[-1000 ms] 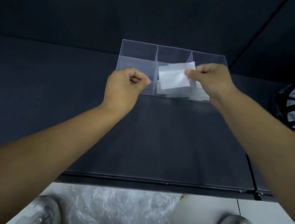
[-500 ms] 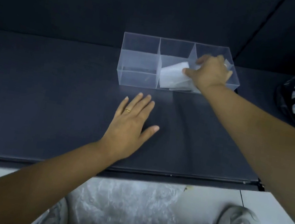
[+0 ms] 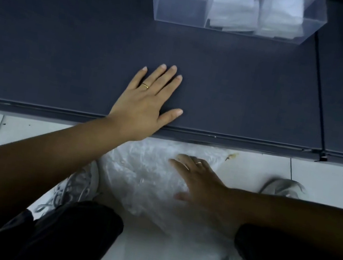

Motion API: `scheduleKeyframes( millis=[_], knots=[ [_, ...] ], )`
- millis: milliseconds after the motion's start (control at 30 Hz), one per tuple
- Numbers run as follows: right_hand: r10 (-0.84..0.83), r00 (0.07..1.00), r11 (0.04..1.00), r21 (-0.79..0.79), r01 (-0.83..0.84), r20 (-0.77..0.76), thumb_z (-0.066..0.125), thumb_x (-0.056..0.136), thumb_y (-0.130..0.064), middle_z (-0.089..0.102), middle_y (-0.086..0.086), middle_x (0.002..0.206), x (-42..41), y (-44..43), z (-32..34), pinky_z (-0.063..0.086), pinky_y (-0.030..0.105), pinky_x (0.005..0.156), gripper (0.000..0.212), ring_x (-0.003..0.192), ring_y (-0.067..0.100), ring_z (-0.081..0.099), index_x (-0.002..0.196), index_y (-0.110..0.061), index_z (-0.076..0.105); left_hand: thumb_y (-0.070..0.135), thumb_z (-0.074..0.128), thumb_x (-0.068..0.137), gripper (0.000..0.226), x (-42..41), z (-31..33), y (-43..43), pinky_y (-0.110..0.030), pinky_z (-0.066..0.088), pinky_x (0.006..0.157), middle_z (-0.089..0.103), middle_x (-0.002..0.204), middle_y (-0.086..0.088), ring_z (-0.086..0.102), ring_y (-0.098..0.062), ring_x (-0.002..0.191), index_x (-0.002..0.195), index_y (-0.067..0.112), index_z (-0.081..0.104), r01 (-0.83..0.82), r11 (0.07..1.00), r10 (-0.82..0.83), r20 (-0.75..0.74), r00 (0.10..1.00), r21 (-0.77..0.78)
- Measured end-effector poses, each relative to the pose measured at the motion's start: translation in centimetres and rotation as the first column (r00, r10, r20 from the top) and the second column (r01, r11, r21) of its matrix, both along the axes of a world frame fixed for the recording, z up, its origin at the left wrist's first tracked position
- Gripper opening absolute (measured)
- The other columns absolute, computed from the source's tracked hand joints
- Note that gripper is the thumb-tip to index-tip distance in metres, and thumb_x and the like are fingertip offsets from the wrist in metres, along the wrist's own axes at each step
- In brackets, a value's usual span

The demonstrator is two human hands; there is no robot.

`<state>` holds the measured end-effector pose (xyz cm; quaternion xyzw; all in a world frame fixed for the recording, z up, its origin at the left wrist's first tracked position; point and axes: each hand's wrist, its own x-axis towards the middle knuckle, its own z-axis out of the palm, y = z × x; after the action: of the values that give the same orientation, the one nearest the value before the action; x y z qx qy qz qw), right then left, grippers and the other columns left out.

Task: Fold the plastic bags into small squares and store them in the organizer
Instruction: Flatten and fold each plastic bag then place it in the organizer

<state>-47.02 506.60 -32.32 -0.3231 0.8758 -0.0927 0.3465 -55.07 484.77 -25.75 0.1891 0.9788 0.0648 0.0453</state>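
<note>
Below the near edge of the dark table [image 3: 241,85], on the pale floor tiles, lay a crumpled heap of clear plastic bags [image 3: 143,170], between the person's grey shoes [image 3: 76,184]. The right hand [image 3: 200,180] hung over that heap with its fingers stretched out, holding nothing (it was blurred, so contact with the plastic could not be judged). The bags lay directly under its fingers and palm and spread out to its left. By my judgement it was placed to pick the next bag for folding. The left hand [image 3: 145,105] lay flat on the table just inside that near edge, fingers wide and empty, likely bracing the lean downward. At the table's far side stood the clear organizer [image 3: 180,6], with folded bags [image 3: 233,8] in its middle and right compartments.
</note>
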Motion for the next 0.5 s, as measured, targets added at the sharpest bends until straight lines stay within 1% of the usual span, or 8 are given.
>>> scheduleKeyframes(
  millis=[67,133,233,267,333,400,433,500],
  knots=[
    [-0.026,0.998,1.0,-0.003,0.026,-0.063,0.058,0.086,-0.05,0.042,0.005,0.132,-1.1,-1.5,-1.6,0.023,0.036,0.105,0.057,0.124,0.024,0.037,0.133,-0.021,0.044,0.062,0.008,0.093,0.075,0.0,0.0,0.0,-0.043,0.001,0.12,0.005,0.161,-0.001,0.0,-0.017,0.148,0.153,0.018,0.01,-0.003,1.0,0.003,0.003,1.0,0.01],
    [-0.084,0.989,0.996,-0.037,0.08,-0.122,0.056,0.09,-0.037,0.052,-0.003,0.099,-1.9,-2.9,-2.0,0.028,0.032,0.095,0.02,0.104,0.02,0.05,0.099,-0.02,0.06,0.062,0.01,0.093,0.074,0.0,0.1,0.0,-0.043,0.002,0.12,0.006,0.161,-0.001,0.001,-0.017,0.148,0.153,0.018,0.012,-0.004,1.0,0.004,0.0,1.0,0.023],
    [-0.203,0.978,0.972,-0.136,0.194,-0.053,0.061,0.088,-0.032,0.054,-0.008,0.081,-1.8,-2.6,-1.3,0.036,0.028,0.078,0.018,0.08,0.01,0.047,0.079,-0.017,0.061,0.061,0.011,0.094,0.073,0.0,0.1,-0.1,-0.042,0.001,0.12,0.006,0.161,-0.001,0.0,-0.016,0.148,0.153,0.017,0.011,0.005,1.0,-0.006,0.003,1.0,0.024],
    [-0.228,0.973,0.957,-0.194,0.216,-0.039,0.062,0.087,-0.034,0.053,-0.009,0.083,-1.6,-2.0,-1.1,0.036,0.027,0.075,0.018,0.08,0.007,0.044,0.079,-0.018,0.061,0.061,0.011,0.094,0.073,0.0,0.1,-0.1,-0.042,0.001,0.12,0.006,0.161,-0.001,0.0,-0.016,0.148,0.153,0.017,0.011,0.006,1.0,-0.006,0.003,1.0,0.023],
    [-0.171,0.978,0.956,-0.26,0.136,-0.118,0.064,0.084,-0.044,0.052,-0.007,0.102,-1.0,-0.7,-0.8,0.037,0.03,0.085,0.025,0.095,0.008,0.042,0.094,-0.022,0.06,0.06,0.011,0.094,0.073,0.0,0.0,-0.1,-0.042,0.001,0.12,0.006,0.161,-0.001,0.0,-0.017,0.148,0.153,0.017,0.012,0.003,1.0,-0.003,-0.004,1.0,0.02],
    [-0.067,0.984,0.984,-0.172,0.038,-0.163,0.063,0.078,-0.06,0.045,-0.002,0.125,-0.6,-0.1,-0.7,0.032,0.035,0.096,0.059,0.113,0.015,0.04,0.122,-0.023,0.051,0.059,0.012,0.094,0.072,0.0,0.1,0.0,-0.043,0.002,0.12,0.007,0.161,-0.002,0.001,-0.017,0.148,0.153,0.016,0.012,0.001,1.0,-0.001,-0.005,1.0,0.02],
    [-0.018,0.988,0.994,-0.11,0.002,-0.15,0.062,0.076,-0.064,0.042,-0.001,0.129,-0.5,-0.3,-0.9,0.031,0.035,0.098,0.071,0.116,0.017,0.039,0.131,-0.023,0.044,0.059,0.012,0.094,0.072,0.0,0.1,0.0,-0.043,0.002,0.12,0.007,0.161,-0.002,0.001,-0.017,0.148,0.153,0.016,0.012,-0.002,1.0,0.002,-0.005,1.0,0.017],
    [0.063,0.987,0.997,-0.045,-0.07,-0.146,0.062,0.078,-0.062,0.043,0.0,0.122,-0.8,-1.4,-1.5,0.031,0.034,0.096,0.07,0.111,0.018,0.04,0.132,-0.021,0.042,0.059,0.012,0.094,0.072,0.1,0.1,0.0,-0.042,0.001,0.12,0.007,0.161,-0.001,0.001,-0.017,0.148,0.153,0.017,0.012,-0.004,1.0,0.004,-0.002,1.0,0.011]
  ],
)
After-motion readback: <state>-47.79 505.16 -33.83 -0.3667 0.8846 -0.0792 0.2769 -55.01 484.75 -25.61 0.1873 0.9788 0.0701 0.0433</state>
